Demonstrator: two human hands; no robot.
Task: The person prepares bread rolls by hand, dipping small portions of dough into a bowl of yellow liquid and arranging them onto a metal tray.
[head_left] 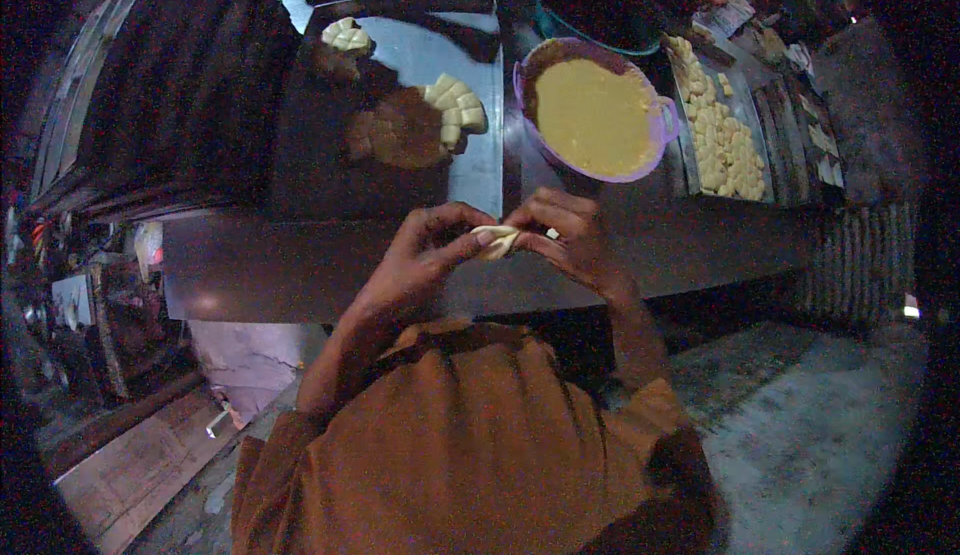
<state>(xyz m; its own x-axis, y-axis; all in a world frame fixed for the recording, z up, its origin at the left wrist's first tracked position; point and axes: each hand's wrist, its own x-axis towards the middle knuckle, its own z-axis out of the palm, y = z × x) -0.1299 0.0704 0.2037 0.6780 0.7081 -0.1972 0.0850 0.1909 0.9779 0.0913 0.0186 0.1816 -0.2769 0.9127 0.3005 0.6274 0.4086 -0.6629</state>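
The dough [494, 242] was a small, pale cream piece, smooth and soft-looking, folded over itself with a crease showing toward its right end. It was held up over the near part of the table [260, 270], pinched between the left hand [425, 245] and the right hand [575, 235]. The left thumb pressed on its left side; the right fingertips gripped its narrower right end. Fingers hid its far edge, so its full outline could not be told.

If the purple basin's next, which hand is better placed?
Probably the right hand: it sits just on the near side of the purple basin, while the left hand is farther off to the left. Neither is free, though: both pinch the pale dough piece.
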